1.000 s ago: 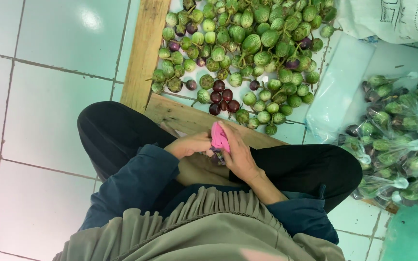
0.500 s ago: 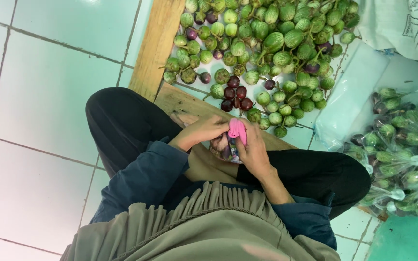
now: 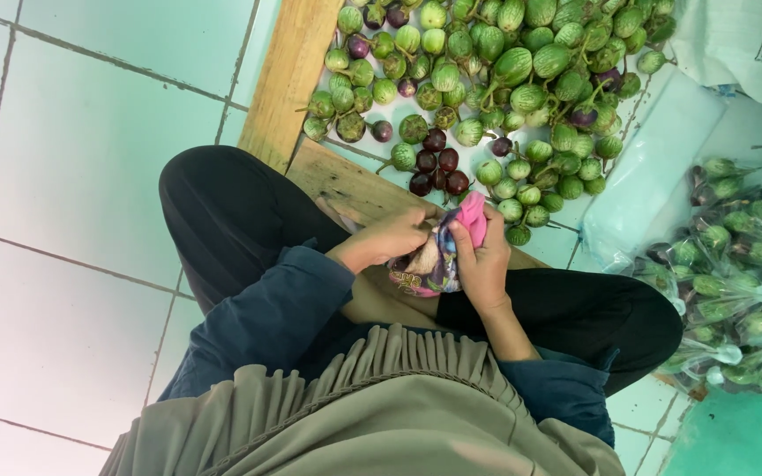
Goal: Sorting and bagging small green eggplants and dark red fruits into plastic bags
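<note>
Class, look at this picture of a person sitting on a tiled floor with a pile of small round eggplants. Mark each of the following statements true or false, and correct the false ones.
1. Both hands, the left hand and the right hand, are on a small pink patterned pouch. True.
2. The pile of eggplants is all purple. False: most are green, with a few purple ones among them.
3. Bagged eggplants lie to the person's right. True.
4. The person sits on a carpet. False: the floor is pale tile.
5. A wooden frame edges the pile. True.
</note>
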